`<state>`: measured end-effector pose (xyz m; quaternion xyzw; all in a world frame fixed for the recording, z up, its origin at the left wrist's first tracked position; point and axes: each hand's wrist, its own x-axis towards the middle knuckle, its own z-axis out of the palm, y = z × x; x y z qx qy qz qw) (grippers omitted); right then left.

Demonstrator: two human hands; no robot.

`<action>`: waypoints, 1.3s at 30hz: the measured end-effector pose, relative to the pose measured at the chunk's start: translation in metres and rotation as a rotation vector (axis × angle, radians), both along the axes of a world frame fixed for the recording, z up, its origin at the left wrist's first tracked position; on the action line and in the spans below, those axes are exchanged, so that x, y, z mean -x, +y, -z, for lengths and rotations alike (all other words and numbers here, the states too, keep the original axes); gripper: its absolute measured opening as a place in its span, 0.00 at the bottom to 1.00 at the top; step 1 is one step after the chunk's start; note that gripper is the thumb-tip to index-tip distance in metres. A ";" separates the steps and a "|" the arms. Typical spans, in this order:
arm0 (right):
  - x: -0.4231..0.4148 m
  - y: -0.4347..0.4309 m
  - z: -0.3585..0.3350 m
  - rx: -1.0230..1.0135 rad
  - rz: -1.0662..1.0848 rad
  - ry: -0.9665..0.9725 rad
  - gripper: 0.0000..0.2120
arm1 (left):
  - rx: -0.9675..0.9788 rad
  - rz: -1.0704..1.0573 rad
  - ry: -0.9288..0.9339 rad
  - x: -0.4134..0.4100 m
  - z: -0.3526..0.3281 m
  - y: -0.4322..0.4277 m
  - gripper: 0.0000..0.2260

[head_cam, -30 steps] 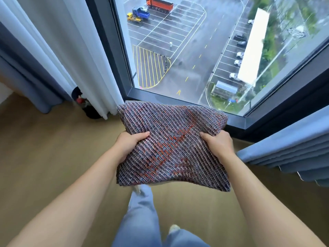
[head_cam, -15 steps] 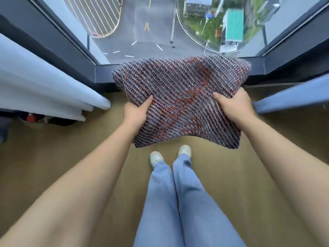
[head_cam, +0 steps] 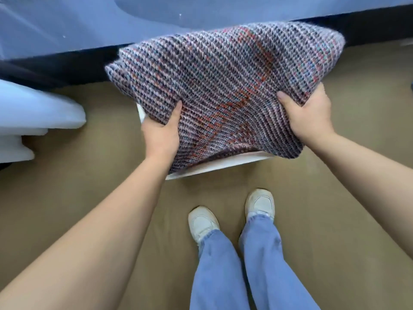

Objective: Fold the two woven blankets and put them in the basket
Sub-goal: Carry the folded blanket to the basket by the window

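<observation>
A folded woven blanket (head_cam: 223, 81), grey-purple with orange flecks, is held flat in front of me. My left hand (head_cam: 161, 135) grips its near left edge, thumb on top. My right hand (head_cam: 308, 117) grips its near right edge, thumb on top as well. Directly beneath the blanket a white basket (head_cam: 219, 165) stands on the floor; only its near rim and a bit of its left side show. What lies inside the basket is hidden by the blanket. No second blanket is in sight.
Tan floor (head_cam: 67, 186) all around. My feet in white shoes (head_cam: 203, 222) stand just short of the basket. White curtain folds (head_cam: 33, 117) lie at the left. A dark window base (head_cam: 67, 68) and blue curtain (head_cam: 156, 14) run along the far side.
The view has tilted down from the window to the floor. The blanket, still held by both hands, has come lower and now hangs over the white basket, which has come into sight.
</observation>
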<state>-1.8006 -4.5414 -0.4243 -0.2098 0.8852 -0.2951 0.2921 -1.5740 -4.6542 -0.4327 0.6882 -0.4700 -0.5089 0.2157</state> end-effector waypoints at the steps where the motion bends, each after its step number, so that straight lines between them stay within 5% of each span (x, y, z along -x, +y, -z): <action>1: 0.002 0.001 0.016 -0.008 -0.007 0.018 0.25 | 0.014 0.005 -0.013 0.002 0.016 0.000 0.16; 9: 0.023 -0.030 0.078 -0.425 -0.491 0.281 0.30 | 0.037 0.092 -0.303 -0.013 0.091 -0.004 0.24; 14: 0.016 -0.039 0.096 -0.551 -0.841 0.444 0.24 | -0.012 0.358 -0.589 -0.026 0.107 -0.011 0.28; 20: -0.001 -0.029 0.109 -0.475 -0.706 0.470 0.25 | -0.176 0.355 -0.596 -0.017 0.106 -0.015 0.37; 24: -0.007 -0.011 0.095 -0.219 -0.597 0.446 0.35 | 0.066 0.378 -0.530 -0.020 0.070 0.012 0.46; 28: -0.017 0.015 0.089 -0.050 -1.007 0.656 0.49 | 0.676 0.852 -0.831 -0.027 0.052 0.037 0.42; 31: -0.016 0.019 0.103 -0.253 -1.155 0.544 0.62 | 0.395 1.074 -0.817 -0.026 0.073 0.026 0.50; 34: -0.010 0.012 0.123 -0.477 -1.144 0.500 0.68 | 0.125 1.070 -0.913 -0.039 0.102 0.020 0.59; 39: -0.012 0.007 0.155 -0.550 -1.091 0.466 0.69 | 0.110 1.071 -0.983 -0.039 0.134 0.019 0.64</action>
